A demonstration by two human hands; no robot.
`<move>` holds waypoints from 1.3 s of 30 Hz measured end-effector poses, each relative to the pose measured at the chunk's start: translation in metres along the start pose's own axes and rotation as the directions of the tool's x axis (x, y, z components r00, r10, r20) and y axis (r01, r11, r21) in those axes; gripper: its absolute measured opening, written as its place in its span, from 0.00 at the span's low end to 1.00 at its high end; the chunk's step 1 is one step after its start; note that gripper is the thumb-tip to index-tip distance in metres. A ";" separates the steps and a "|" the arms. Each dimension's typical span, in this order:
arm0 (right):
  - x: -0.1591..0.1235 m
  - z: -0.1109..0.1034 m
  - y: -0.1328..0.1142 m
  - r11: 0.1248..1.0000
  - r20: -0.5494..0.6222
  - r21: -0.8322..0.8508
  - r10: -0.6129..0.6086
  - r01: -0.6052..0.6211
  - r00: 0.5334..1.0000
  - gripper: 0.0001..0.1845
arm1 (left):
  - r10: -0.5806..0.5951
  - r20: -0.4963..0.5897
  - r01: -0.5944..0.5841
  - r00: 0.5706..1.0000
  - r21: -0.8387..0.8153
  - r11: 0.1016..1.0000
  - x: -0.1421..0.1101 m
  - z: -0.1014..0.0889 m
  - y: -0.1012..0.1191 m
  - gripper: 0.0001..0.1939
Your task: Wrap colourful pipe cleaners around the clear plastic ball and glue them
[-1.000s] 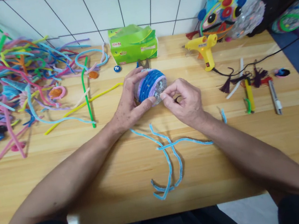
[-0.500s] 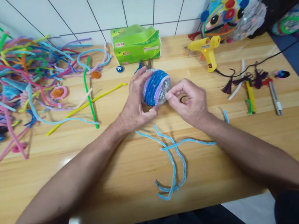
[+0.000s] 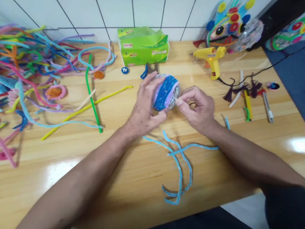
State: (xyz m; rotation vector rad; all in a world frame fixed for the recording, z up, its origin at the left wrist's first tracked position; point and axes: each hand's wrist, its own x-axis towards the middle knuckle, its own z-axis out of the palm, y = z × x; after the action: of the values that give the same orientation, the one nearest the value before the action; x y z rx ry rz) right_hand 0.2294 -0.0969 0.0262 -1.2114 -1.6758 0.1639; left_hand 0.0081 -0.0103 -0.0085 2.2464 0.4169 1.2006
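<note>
A small round ball [image 3: 166,91] wrapped in blue and lilac pipe cleaners sits in the middle of the wooden table [image 3: 92,169]. My left hand [image 3: 144,108] is curled round its left side and grips it. My right hand [image 3: 197,107] pinches at the ball's right edge with thumb and forefinger; what the fingertips hold is too small to make out. Light blue pipe cleaners [image 3: 178,164] lie crossed on the table just in front of both hands.
A big heap of coloured pipe cleaners [image 3: 6,75] fills the left. A green tissue box [image 3: 144,48] stands at the back, scissors [image 3: 151,68] before it. A yellow glue gun [image 3: 210,60], tassels, pens [image 3: 256,101] and decorated crafts [image 3: 230,22] lie at the right.
The view has tilted and shifted slightly. Both hands stay on the ball, which has turned a little under the fingers.
</note>
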 end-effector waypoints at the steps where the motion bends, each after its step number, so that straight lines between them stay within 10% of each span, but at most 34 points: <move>1: 0.000 0.000 0.000 1.000 -0.007 0.005 -0.009 0.009 1.000 0.07 | 0.000 -0.002 0.000 1.000 0.001 1.000 0.000 0.000 0.000 0.42; 39: 0.002 0.006 0.005 0.997 0.004 0.057 -0.046 0.045 0.999 0.07 | -0.108 0.021 0.108 0.994 0.014 0.994 -0.001 -0.005 0.010 0.45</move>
State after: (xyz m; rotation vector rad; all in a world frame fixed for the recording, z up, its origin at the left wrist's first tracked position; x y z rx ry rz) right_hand 0.2275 -0.0908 0.0215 -1.1301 -1.6904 0.1855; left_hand 0.0038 -0.0171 -0.0014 2.2158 0.5323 1.1201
